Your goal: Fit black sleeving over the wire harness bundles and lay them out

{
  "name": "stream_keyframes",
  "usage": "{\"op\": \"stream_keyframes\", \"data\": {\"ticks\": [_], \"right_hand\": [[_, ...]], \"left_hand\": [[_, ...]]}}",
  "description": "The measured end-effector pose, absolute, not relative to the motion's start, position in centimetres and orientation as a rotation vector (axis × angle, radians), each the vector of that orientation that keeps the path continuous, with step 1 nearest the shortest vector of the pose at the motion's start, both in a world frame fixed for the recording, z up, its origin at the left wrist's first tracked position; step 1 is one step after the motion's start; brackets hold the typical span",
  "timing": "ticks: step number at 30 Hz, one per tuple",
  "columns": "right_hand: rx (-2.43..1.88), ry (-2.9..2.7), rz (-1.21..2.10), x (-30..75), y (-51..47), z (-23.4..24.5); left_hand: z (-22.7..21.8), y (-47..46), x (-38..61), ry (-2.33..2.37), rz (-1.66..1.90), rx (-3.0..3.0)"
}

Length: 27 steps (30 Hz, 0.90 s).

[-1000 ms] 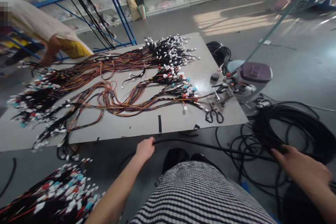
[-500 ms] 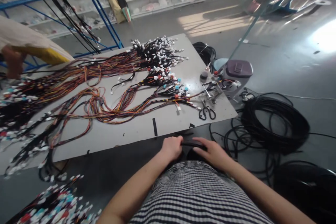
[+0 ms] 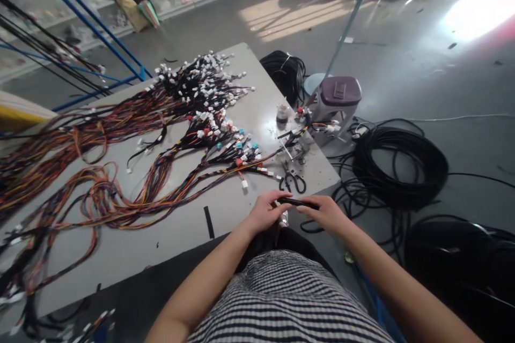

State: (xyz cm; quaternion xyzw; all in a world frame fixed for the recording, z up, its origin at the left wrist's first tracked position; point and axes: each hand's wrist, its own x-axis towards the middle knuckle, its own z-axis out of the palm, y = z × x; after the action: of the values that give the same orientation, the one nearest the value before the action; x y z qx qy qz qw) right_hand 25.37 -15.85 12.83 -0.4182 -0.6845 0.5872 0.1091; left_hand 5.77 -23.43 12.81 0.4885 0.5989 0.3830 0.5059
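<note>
A short, dark piece of black tubing (image 3: 299, 203) spans the gap between my two hands, just off the front right edge of the table. My left hand (image 3: 266, 211) pinches its left end between thumb and fingers. Around the other end are the fingers of my right hand (image 3: 328, 213). Beyond them, black-handled scissors (image 3: 298, 184) lie near the table corner. Close behind these stands a small metal fixture (image 3: 293, 151), with a wire harness (image 3: 209, 172) running up to it. A small shiny object (image 3: 284, 218) shows below my left hand; its kind I cannot make out.
Bundled harnesses with white connectors (image 3: 201, 83) cover much of the table (image 3: 237, 209). A small bottle (image 3: 282, 112) stands near the right edge. On the floor to the right are a purple-topped stool (image 3: 341, 90) and a big coil of black tubing (image 3: 432, 171).
My hands, with the black tubing between them, have risen from my lap toward the table corner. My view has shifted right, and the co-worker's hand at the left has left the picture.
</note>
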Motion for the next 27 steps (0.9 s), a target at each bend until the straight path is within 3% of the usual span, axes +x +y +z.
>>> {"op": "stream_keyframes", "data": {"ticks": [3, 8, 11, 19, 23, 27], "right_hand": [[-1.339, -2.045, 1.582, 27.2, -9.8, 11.9], [-1.684, -2.271, 0.97, 29.8, 2.6, 7.9], [-1.676, -2.521, 0.763, 29.5, 8.5, 5.7], [-1.121, -2.787, 0.854, 27.3, 15.2, 2.0], [-0.677, -2.785, 1.063, 23.2, 14.1, 0.2], [-0.605, -2.927, 1.065, 19.7, 11.5, -0.6]], "left_hand": [[11.8, -18.1, 4.5, 1.579, 0.847, 1.284], [7.3, -8.1, 1.9, 1.988, 0.653, 1.46], [4.3, -4.2, 1.1, 1.923, 0.449, 1.403], [1.2, -1.7, -2.5, 1.331, 0.504, 0.905], [0.3, -0.6, -3.4, 1.112, 0.542, 0.523], [-0.4, 0.1, -3.1, 0.986, 0.567, 0.373]]}}
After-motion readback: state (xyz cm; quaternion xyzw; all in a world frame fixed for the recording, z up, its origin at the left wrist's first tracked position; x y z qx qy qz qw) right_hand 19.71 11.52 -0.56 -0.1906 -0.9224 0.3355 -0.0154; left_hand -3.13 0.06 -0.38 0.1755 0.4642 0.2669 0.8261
